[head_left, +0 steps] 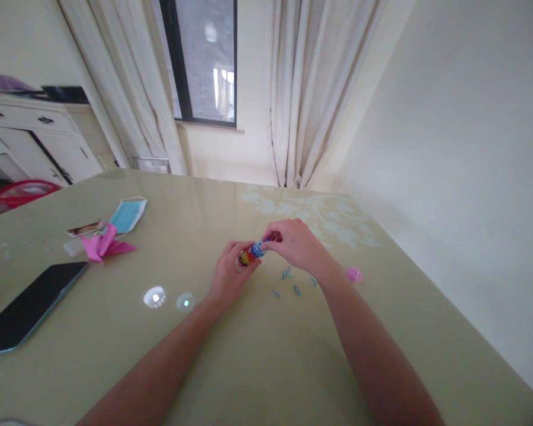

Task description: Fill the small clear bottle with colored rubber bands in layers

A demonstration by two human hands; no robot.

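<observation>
My left hand [231, 272] is wrapped round a small clear container [250, 254] with red, yellow and blue bits inside, tilted toward the right. At its blue end, the thumb and fingers of my right hand [295, 244] are pinched together. What they hold, if anything, is hidden. Several small blue loops that look like rubber bands [296, 290] lie on the table below my right hand. A round pink cap-like piece [354, 275] rests to the right of my right forearm.
On the glossy table [266, 367], a dark tablet or phone [31, 305] lies at the left. Beyond it are a pink folded-paper shape [104, 244] and a blue face mask [128, 215]. A white wall [471, 177] borders the right side, and curtains [299, 89] hang behind.
</observation>
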